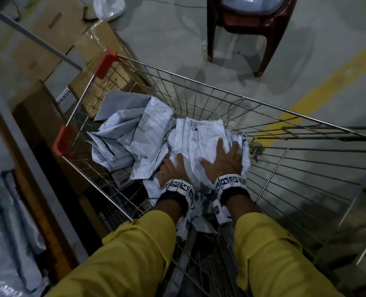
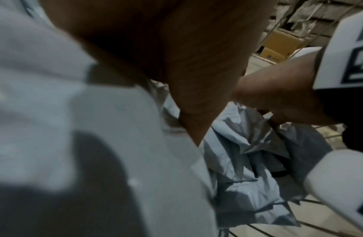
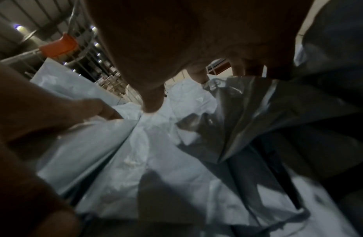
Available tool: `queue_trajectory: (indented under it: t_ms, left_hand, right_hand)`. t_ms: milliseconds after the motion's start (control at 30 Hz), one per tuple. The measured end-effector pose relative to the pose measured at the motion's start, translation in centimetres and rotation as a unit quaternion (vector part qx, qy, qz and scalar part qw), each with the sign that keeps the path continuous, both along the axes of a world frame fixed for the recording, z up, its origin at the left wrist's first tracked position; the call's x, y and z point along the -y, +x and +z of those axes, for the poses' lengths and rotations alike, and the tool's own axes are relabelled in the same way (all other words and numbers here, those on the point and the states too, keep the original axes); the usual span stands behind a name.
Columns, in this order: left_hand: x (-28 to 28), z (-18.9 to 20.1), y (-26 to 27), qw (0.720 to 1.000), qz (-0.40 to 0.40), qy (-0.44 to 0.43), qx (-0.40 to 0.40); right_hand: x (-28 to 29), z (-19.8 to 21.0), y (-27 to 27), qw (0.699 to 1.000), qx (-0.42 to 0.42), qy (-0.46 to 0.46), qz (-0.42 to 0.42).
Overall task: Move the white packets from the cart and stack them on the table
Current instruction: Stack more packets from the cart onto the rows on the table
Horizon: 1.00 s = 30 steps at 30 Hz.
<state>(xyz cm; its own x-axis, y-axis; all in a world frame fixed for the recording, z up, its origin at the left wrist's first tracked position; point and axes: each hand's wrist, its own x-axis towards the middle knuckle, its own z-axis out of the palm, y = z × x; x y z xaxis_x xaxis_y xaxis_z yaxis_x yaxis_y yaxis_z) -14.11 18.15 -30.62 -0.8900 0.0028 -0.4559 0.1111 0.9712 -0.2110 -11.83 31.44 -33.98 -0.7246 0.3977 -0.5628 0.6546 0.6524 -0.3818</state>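
Reaching into the wire-mesh shopping cart (image 1: 263, 108), left hand (image 1: 172, 168) curls under the crumpled white plastic packet (image 1: 199, 138) while right hand (image 1: 225, 157) lies flat on top — best clamp both sides before lifting, since the slick film likely slips.

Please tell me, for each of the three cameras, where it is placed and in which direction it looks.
Head: on the head, looking down into the wire cart; both yellow sleeves, left hand, right hand show.
Left wrist: along the left palm over the white packets; the right hand shows.
Right wrist: along the right palm; the left hand shows.
All three share the packets.
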Motion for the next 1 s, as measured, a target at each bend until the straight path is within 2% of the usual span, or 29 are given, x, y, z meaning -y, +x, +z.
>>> queue_trajectory:
  t_ms: [100,200,333,433,500,600,700,867,1000]
  left_hand:
    - [0.1,0.0,-0.2,0.999,-0.022,0.031,-0.012]
    - [-0.2,0.4,0.2,1.000,0.004,0.029,-0.002]
    - [-1.5,5.0,0.4,0.998,0.031,0.053,0.010]
    - [-1.9,7.3,-0.6,0.997,0.060,0.051,0.019]
    - [-2.2,9.9,-1.5,0.996,0.070,0.055,-0.013]
    - [-2.0,12.9,-1.4,0.994,0.060,0.083,0.029]
    - [-1.3,16.9,-1.0,0.990,0.079,0.120,0.003]
    - [0.6,24.3,0.8,0.977,0.099,0.177,-0.066]
    - [2.9,30.0,3.3,0.960,0.118,0.225,-0.117]
  right_hand:
    - [-0.1,-0.7,0.4,0.999,0.015,-0.002,0.049]
    - [-0.4,-0.8,0.3,0.998,0.018,-0.011,0.059]
    - [-0.8,0.3,0.6,0.998,0.017,0.006,0.067]
    - [-1.1,2.1,1.0,0.998,0.047,-0.035,0.017]
    - [-0.8,3.8,1.3,0.997,0.049,-0.063,-0.021]
    - [0.0,6.1,1.8,0.995,0.056,-0.067,-0.053]
    - [1.0,9.4,2.8,0.995,0.038,-0.042,-0.081]
    - [2.6,16.7,5.1,0.999,0.003,-0.013,-0.050]
    - [4.1,23.3,7.3,0.997,-0.060,0.002,-0.042]
